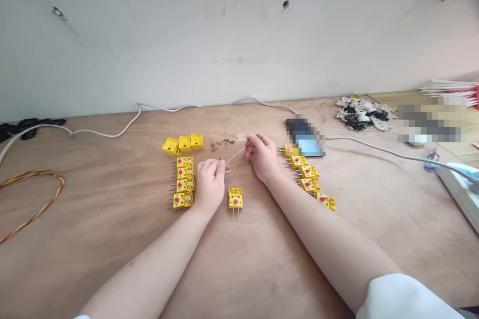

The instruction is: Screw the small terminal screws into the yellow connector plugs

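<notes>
My left hand (210, 182) is closed in a pinch, with a small pale piece showing at its fingertips. My right hand (260, 154) is also closed, its fingers around one end of a thin pale rod (236, 154). The rod slants down to my left fingertips; its exact kind is unclear. Below and between my hands, apart from both, lies an opened yellow two-pin plug (235, 199) with a red centre and its pins toward me. More yellow plug halves (185, 185) form a column beside my left hand. Another slanting row of yellow plugs (309, 184) lies right of my right forearm.
Yellow covers (184, 143), brass screws (213, 146) and clear bits (240, 137) lie behind my hands. A phone (310, 145), white cable (374, 145), black and white parts (362, 113), screwdriver (431, 160) and power strip (458, 192) are rightward. Twisted red-yellow wire (56, 175) lies left.
</notes>
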Action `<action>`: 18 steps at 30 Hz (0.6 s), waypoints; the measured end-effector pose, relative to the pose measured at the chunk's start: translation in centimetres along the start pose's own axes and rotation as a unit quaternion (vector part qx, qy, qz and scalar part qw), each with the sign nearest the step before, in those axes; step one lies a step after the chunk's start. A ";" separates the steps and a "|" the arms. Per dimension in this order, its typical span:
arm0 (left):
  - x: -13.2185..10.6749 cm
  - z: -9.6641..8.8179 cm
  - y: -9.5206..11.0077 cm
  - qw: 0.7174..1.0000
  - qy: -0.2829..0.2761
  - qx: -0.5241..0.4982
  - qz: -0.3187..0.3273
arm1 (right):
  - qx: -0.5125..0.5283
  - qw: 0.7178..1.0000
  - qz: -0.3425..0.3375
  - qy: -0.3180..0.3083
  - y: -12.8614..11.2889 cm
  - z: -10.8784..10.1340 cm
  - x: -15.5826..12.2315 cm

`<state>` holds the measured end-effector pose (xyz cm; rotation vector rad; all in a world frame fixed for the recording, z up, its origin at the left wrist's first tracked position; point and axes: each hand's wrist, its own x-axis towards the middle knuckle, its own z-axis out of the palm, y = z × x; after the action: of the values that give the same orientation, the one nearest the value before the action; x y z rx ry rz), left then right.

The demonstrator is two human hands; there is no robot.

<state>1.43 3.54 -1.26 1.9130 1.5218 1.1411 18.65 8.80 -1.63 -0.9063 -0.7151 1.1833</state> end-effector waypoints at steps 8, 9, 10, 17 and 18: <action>0.1 0.0 -0.2 1.000 -0.004 -0.015 0.014 | 0.009 1.000 -0.002 0.004 0.1 0.0 0.1; 0.1 0.1 -0.2 1.000 -0.003 -0.016 0.017 | 0.009 1.000 0.000 0.006 0.1 0.0 0.1; 0.1 0.1 -0.2 1.000 -0.001 -0.015 0.018 | 0.009 1.000 0.002 0.009 0.1 0.0 0.1; 0.1 0.0 -0.2 1.000 0.011 -0.002 0.011 | 0.009 1.000 0.003 0.019 0.2 0.1 0.2; 0.1 0.0 -0.2 1.000 0.011 -0.002 0.010 | 0.007 1.000 0.003 0.015 0.2 0.1 0.2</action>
<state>1.30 3.64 -1.38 1.9239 1.5142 1.1765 18.51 9.01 -1.75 -0.9139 -0.6786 1.1768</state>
